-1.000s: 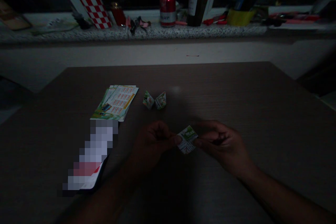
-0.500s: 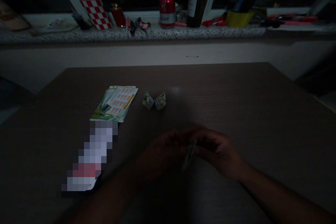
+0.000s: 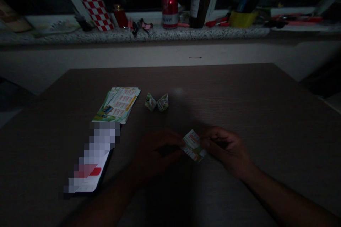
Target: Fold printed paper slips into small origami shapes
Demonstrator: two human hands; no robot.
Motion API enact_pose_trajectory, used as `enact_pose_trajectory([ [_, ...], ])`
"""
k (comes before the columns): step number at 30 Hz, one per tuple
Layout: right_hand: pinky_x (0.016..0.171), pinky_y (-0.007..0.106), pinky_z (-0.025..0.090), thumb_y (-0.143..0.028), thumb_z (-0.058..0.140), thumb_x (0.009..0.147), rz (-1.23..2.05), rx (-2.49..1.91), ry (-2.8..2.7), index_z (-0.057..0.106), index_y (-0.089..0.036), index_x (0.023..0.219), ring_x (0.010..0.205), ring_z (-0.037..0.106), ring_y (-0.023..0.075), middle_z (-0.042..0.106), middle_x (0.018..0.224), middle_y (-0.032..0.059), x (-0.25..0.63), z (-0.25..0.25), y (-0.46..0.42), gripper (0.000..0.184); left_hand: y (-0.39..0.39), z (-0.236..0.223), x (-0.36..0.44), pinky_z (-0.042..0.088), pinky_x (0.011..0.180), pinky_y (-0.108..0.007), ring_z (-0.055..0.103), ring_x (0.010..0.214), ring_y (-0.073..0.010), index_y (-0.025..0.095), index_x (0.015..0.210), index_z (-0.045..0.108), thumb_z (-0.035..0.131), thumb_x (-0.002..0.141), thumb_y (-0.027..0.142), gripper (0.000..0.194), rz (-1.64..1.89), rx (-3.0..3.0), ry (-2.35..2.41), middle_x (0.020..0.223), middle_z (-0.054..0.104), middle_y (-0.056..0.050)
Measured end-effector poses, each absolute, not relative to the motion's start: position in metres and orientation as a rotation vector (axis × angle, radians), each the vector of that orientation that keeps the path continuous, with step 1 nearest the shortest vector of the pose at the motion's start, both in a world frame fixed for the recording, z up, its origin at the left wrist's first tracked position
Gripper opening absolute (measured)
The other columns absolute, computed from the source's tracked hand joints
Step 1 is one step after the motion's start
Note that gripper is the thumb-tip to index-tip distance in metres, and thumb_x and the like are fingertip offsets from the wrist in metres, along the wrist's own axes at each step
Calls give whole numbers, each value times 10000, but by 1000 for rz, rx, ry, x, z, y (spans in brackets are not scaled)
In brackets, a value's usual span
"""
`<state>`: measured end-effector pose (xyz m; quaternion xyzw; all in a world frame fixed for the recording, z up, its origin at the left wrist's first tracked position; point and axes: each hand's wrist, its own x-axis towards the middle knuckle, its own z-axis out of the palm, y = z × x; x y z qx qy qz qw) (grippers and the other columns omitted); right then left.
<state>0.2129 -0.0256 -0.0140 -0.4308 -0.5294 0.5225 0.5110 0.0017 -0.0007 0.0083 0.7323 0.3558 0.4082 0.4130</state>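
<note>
A small folded piece of printed paper (image 3: 194,146) is held above the dark wooden table (image 3: 239,92), its flat face turned up towards me. My right hand (image 3: 226,150) pinches its right corner between thumb and fingers. At the left corner, the fingers of my left hand (image 3: 160,150) close on the paper; this hand is in deep shadow. Beyond my hands stand two small folded paper pieces (image 3: 156,103), side by side with pointed tops. To their left lies a stack of printed calendar cards (image 3: 117,105).
A phone (image 3: 92,181) with a lit, partly blurred screen lies left of my left arm. Along the speckled sill (image 3: 149,36) at the back stand a red can (image 3: 169,11), a dark cup (image 3: 199,3), a red-and-white checked tube (image 3: 97,10) and a yellow holder (image 3: 242,19).
The folded paper has turned from nearly edge-on to showing its printed face. My left hand has moved slightly left, my right hand slightly right, so they are farther apart.
</note>
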Motion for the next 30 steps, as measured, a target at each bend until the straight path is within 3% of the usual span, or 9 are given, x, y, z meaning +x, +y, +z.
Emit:
enact_pose_trajectory([
  [4, 667, 252, 566, -181, 767, 727, 1145, -963, -1384, 742, -250, 913, 763, 705, 165, 760, 854, 34, 217, -15, -27, 200, 0, 8, 2, 521, 701, -263, 694, 765, -176, 236, 765, 756, 763, 677, 115, 150, 1094, 1721, 1023, 824, 757, -31],
  [7, 675, 272, 581, -150, 770, 711, 1049, -966, -1404, 760, -251, 875, 763, 714, 179, 766, 849, 37, 216, -13, -25, 193, 1, 9, 2, 523, 710, -262, 696, 765, -177, 240, 759, 764, 783, 657, 120, 159, 1081, 1685, 1011, 819, 760, -28],
  [14, 494, 236, 554, -200, 756, 716, 920, -1117, -1317, 743, -213, 718, 552, 685, 157, 755, 663, 25, 209, -8, -27, 18, -5, 14, 9, 515, 654, -231, 684, 722, -156, 277, 733, 779, 790, 667, 129, 163, 1131, 1644, 1054, 803, 760, -1],
  [23, 497, 236, 544, -177, 729, 715, 911, -1150, -1214, 670, -206, 609, 546, 674, 150, 745, 649, 28, 200, -6, -31, 125, -15, 11, 25, 498, 588, -227, 639, 627, -138, 196, 608, 725, 728, 723, 168, 118, 1102, 1407, 1199, 692, 709, -20],
  [30, 463, 241, 523, -183, 748, 685, 864, -1224, -1203, 648, -203, 560, 506, 648, 149, 721, 592, 27, 200, -8, -31, 161, -16, 10, 30, 488, 551, -203, 631, 598, -128, 170, 552, 642, 739, 675, 143, 158, 1104, 1227, 1200, 627, 683, -9],
])
